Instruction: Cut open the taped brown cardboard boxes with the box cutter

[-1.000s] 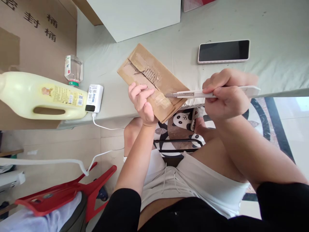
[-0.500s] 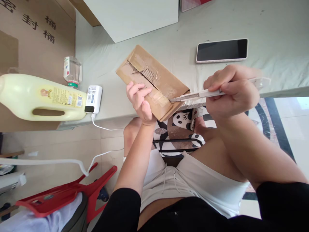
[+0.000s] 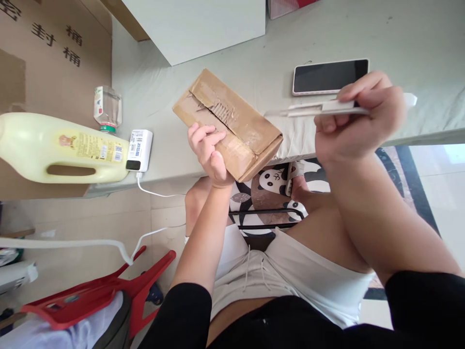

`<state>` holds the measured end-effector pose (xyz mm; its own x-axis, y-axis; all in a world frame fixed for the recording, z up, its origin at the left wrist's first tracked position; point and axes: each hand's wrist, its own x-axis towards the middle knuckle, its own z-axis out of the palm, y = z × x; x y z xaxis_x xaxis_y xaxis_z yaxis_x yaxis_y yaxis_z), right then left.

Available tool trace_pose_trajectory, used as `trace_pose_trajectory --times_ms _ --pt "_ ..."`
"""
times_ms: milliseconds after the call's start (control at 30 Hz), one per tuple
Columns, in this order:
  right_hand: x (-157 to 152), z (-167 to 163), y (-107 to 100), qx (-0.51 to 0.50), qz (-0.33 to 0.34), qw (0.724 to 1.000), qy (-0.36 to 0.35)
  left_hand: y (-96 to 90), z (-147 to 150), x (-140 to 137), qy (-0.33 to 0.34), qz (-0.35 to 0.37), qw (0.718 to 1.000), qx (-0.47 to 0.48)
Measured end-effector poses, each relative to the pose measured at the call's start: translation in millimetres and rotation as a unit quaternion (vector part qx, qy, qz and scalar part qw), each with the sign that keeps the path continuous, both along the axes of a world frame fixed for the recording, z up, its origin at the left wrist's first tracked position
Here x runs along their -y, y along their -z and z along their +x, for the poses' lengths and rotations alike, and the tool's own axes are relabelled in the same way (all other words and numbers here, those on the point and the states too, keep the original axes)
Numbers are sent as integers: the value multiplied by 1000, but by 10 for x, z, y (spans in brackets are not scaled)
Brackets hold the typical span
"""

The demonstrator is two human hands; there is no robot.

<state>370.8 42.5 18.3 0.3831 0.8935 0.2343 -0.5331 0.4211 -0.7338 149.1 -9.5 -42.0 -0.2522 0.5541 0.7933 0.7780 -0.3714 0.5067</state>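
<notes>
Well, the left hand [image 3: 209, 152] grips a small brown box [image 3: 250, 128], its fingers bent over the top. The box is tilted by the front edge of the desk [image 3: 156, 99]. To the right of the box, the right hand [image 3: 363, 118] pinches a white cutter [image 3: 307, 109]. Its blurry blade points at the box, and I cannot tell if they touch. A phone [image 3: 327, 77] lies right of the box. Left of the box are a white gadget [image 3: 140, 149] and a big yellow jug [image 3: 69, 150].
</notes>
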Motion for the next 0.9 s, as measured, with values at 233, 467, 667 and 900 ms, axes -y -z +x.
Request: trace_pose_trajectory --times_ms 233,467,667,900 --pt "243 -133 -102 132 81 986 -56 20 -14 14 21 -6 1000 14" --pt "237 -101 -58 132 100 979 -115 -27 23 22 22 3 1000 13" --pt "235 -98 -51 139 83 976 -146 -20 19 24 3 -16 1000 11" --pt "275 -79 -99 89 41 979 -180 -34 7 54 53 8 998 46"
